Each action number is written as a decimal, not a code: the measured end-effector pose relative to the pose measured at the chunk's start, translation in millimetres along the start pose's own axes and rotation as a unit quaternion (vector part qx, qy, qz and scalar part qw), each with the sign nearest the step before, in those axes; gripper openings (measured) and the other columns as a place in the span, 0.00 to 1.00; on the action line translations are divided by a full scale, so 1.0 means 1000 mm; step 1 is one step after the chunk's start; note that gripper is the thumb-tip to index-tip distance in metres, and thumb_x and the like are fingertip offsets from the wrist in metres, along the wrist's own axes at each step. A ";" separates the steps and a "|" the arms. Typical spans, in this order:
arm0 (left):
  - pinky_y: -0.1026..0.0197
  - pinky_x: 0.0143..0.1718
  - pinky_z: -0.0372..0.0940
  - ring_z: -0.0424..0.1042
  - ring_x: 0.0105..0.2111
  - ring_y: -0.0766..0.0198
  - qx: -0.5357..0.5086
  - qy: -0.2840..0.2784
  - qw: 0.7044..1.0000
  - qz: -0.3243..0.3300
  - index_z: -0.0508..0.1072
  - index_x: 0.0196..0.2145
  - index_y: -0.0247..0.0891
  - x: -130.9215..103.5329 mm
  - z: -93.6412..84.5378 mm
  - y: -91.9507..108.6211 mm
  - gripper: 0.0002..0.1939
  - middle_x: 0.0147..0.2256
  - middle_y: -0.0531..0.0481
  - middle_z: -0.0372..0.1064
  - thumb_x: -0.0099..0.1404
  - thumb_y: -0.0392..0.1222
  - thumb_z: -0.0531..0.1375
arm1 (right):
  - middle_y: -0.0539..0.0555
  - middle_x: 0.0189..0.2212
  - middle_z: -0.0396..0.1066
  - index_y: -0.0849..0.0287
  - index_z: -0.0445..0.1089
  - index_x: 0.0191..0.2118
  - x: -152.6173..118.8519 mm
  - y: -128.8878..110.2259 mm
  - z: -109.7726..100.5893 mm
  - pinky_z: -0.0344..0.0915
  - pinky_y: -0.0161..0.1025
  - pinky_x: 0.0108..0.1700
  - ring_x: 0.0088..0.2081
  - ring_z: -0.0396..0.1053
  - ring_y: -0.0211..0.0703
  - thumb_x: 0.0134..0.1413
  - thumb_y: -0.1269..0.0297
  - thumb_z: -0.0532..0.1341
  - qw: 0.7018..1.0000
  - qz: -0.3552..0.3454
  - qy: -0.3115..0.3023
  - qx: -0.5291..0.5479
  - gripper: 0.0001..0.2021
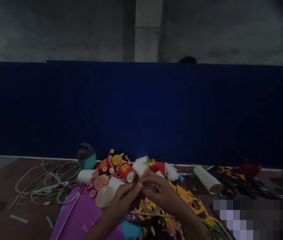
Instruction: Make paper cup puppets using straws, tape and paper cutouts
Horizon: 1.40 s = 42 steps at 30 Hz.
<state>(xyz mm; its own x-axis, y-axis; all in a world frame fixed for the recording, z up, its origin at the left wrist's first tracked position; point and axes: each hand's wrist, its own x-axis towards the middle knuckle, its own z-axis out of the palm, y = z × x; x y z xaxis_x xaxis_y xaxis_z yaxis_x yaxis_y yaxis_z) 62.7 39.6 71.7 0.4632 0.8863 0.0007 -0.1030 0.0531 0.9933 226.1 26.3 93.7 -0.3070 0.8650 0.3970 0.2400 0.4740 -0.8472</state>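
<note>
My left hand [123, 197] and my right hand [162, 192] meet over the craft pile, fingertips pinched together. Between them shows a small orange piece [139, 185], too small and dim to name surely. Just left of my left hand stands a white paper cup [105, 196], its mouth facing up. Behind the hands lie a red paper cup [126, 171] with yellow print and a white cup [140, 169], both tipped. Below my right hand, yellow and orange paper cut-outs [191, 200] spread over the table. My wrists and fingers hide part of the pile.
Purple paper [81, 213] lies at front left, near tangled white cables [41, 181]. A teal and grey container [87, 156] stands by the blue partition [141, 106]. To the right lie a white paper tube [208, 180] and dark cut-outs [241, 183]. A pixelated patch covers the lower right.
</note>
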 end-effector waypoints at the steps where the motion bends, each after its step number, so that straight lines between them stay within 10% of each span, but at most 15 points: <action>1: 0.68 0.17 0.42 0.49 0.16 0.74 0.012 0.012 1.000 0.018 0.62 0.21 0.36 0.001 0.001 0.000 0.20 0.15 0.60 0.51 0.57 0.55 0.58 | 0.53 0.37 0.69 0.57 0.72 0.36 0.001 0.002 0.000 0.61 0.40 0.46 0.41 0.66 0.43 0.51 0.67 0.61 1.000 -0.001 0.009 -0.009 0.06; 10: 0.70 0.18 0.50 0.56 0.17 0.73 0.013 0.119 0.989 0.085 0.64 0.40 0.39 -0.001 0.010 0.000 0.16 0.20 0.59 0.60 0.58 0.50 0.59 | 0.52 0.35 0.70 0.57 0.72 0.33 0.003 0.006 0.003 0.60 0.38 0.44 0.40 0.65 0.43 0.51 0.67 0.60 0.996 0.026 0.037 -0.075 0.04; 28: 0.74 0.10 0.41 0.48 0.10 0.79 -0.066 0.108 0.991 -0.032 0.65 0.28 0.37 0.003 0.000 0.010 0.13 0.16 0.61 0.60 0.55 0.48 0.62 | 0.54 0.45 0.64 0.56 0.60 0.48 -0.004 0.006 0.001 0.64 0.39 0.42 0.42 0.66 0.43 0.37 0.68 0.67 0.985 0.124 -0.042 0.113 0.28; 42: 0.72 0.12 0.36 0.48 0.10 0.79 -0.087 0.060 0.993 -0.051 0.65 0.26 0.35 0.003 0.002 0.006 0.15 0.16 0.57 0.63 0.55 0.50 0.62 | 0.52 0.40 0.69 0.56 0.68 0.49 0.004 0.020 -0.005 0.64 0.39 0.40 0.37 0.66 0.40 0.48 0.70 0.55 0.983 0.153 -0.061 0.085 0.20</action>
<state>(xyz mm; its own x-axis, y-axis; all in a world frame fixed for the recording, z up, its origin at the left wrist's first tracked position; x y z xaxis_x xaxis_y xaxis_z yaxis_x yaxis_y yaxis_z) 65.4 41.5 78.0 0.3718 0.9201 -0.1228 -0.2173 0.2149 0.9522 234.4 39.8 79.8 -0.3542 0.9319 0.0784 0.1832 0.1513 -0.9714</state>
